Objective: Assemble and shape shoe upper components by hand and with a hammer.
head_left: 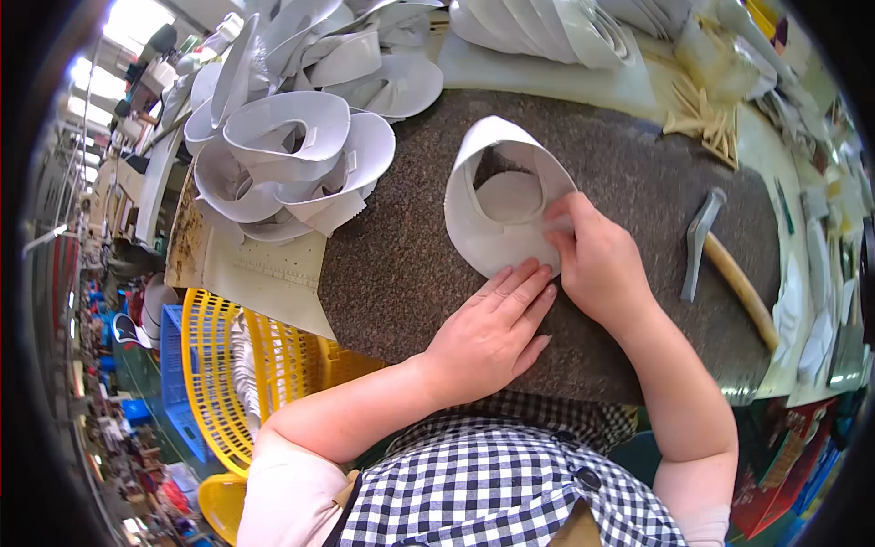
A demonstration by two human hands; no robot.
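White shoe piece (499, 241) on the dark, speckled worktop (392, 296), in front of the person, opening facing up, narrow end pointing away. Left hand (488, 333) lies palm down, its fingers straight and nearly side by side, thumb apart; tips on or against the near edge, exact contact unclear. Right hand (597, 264): thumb and forefinger appear to pinch the right rim; slight blur there.

Step in hand, as judged: working the edge while steadying the piece. Best done with light, flat pressure from the left, so the near edge stays put without creasing. Right pinch should stay close to the rim and follow its curve in short passes; pulling hard could stretch the opening. Hammer (725, 266) lies to the right, well apart from both hands. More white pieces (283, 164) piled at left.
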